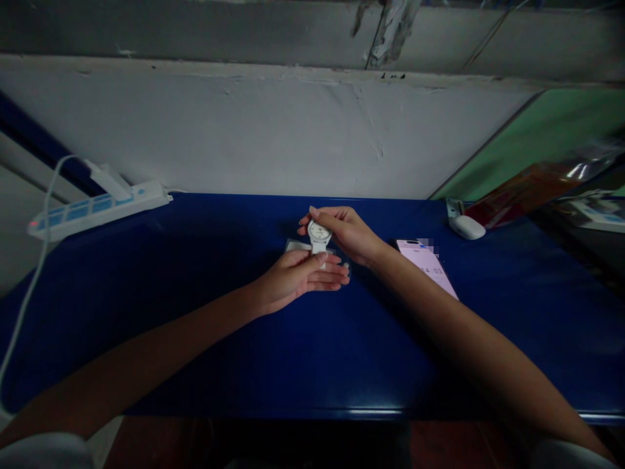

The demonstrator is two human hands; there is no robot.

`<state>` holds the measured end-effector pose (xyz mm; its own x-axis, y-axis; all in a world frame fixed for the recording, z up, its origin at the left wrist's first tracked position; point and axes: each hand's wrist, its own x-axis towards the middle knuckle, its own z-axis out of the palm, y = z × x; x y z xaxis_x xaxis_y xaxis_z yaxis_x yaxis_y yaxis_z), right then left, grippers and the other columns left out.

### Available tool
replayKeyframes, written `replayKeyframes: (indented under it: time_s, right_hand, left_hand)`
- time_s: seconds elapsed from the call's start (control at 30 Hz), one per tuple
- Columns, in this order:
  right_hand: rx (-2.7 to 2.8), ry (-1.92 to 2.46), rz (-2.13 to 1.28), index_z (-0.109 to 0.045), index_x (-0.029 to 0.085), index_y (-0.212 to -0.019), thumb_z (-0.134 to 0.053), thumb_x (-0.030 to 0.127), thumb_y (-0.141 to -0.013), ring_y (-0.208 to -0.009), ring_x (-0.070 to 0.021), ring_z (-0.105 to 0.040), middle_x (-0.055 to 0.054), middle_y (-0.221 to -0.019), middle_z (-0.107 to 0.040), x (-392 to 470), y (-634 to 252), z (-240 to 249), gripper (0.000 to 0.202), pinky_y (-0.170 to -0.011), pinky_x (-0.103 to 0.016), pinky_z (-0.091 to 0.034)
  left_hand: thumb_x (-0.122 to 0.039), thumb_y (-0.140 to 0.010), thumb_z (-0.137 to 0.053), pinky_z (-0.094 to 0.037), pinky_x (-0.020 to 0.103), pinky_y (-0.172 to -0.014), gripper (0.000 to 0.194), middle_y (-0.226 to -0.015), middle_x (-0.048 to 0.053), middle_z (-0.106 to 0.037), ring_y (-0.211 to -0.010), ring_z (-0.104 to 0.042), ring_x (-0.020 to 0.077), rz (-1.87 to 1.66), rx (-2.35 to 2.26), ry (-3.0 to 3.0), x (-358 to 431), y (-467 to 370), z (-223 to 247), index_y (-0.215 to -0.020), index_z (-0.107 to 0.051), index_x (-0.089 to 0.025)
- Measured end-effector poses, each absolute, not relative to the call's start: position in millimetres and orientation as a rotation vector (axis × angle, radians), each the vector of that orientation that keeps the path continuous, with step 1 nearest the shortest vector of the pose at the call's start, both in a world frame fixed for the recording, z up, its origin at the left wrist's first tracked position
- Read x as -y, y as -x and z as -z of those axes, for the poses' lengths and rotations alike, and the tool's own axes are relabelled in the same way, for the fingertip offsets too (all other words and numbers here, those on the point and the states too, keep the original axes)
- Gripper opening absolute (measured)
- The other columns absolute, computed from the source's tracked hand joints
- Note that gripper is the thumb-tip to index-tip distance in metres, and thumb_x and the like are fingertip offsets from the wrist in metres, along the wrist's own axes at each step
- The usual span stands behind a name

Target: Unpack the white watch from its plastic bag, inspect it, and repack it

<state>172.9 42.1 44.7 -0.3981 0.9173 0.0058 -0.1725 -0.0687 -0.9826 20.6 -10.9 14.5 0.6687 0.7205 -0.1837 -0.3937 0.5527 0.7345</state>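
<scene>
Head view. White wristwatch [319, 232] above the blue worktop [312, 352]: right hand [349, 233] grasps its case [320, 241]; left hand [291, 276] pinches the strap [318, 249]. Good handling supports the case (the heavier part, presumably) and avoids twisting.

Over the middle of the table [273, 371], a watch [319, 232] lies between the right hand [346, 233] at its far end and the left hand [300, 277] at its near end. A flat packet [295, 245] rests on the table beneath them. The phone [424, 260] lies to the right, partly behind the right forearm. Farther right and back, a rounded case [467, 227] sits beside a bag [530, 185], before a board [541, 133]. At the far left lies a power strip [83, 212], a plug [114, 185] in it. Behind the table stands the wall [273, 137].
</scene>
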Motion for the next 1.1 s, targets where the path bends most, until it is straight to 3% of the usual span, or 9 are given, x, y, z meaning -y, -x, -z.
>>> replayKeyframes:
  time_s: [0.2,0.43,0.57,1.1]
  right_hand:
    - [1.247,0.78,-1.888,-0.076,0.015,-0.081,-0.069,0.041,-0.087,-0.073,-0.0117,-0.07,-0.005,-0.083,-0.078,-43,-174,-43,0.028,-0.072,-0.022,-0.054]
    - [1.037,0.695,-2.119,-0.075,0.015,-0.092,-0.035,0.045,-0.102,-0.099,-0.0171,-0.072,-0.009,-0.102,-0.078,-39,-170,-53,0.052,-0.097,-0.031,-0.051]
    - [1.062,0.646,-2.095,-0.074,0.014,-0.099,-0.034,0.052,-0.1,-0.109,-0.0202,-0.068,-0.011,-0.113,-0.075,-35,-170,-61,0.055,-0.104,-0.036,-0.048]
    - [1.006,0.667,-2.128,-0.072,0.013,-0.105,-0.031,0.052,-0.101,-0.104,-0.0191,-0.07,-0.012,-0.118,-0.073,-36,-169,-60,0.057,-0.095,-0.031,-0.053]
  left_hand:
    - [-0.029,-0.092,-0.068,-0.052,0.044,-0.094,0.025,-0.101,0.017,-0.074,-0.095,-0.073,0.0267,-0.629,-0.458,-0.755,14,-20,-12,-0.105,-0.067,-0.008]
    - [-0.031,-0.093,-0.066,-0.051,0.044,-0.095,0.025,-0.099,0.017,-0.075,-0.095,-0.073,0.0262,-0.569,-0.521,-0.757,17,-20,-12,-0.101,-0.067,-0.007]
    - [-0.032,-0.096,-0.062,-0.052,0.046,-0.094,0.023,-0.098,0.016,-0.075,-0.093,-0.074,0.026,-0.635,-0.598,-0.733,18,-22,-14,-0.098,-0.065,-0.009]
    - [-0.026,-0.104,-0.047,-0.054,0.041,-0.092,0.027,-0.094,0.015,-0.075,-0.088,-0.075,0.0226,-0.598,-0.657,-0.686,18,-24,-18,-0.097,-0.066,-0.008]
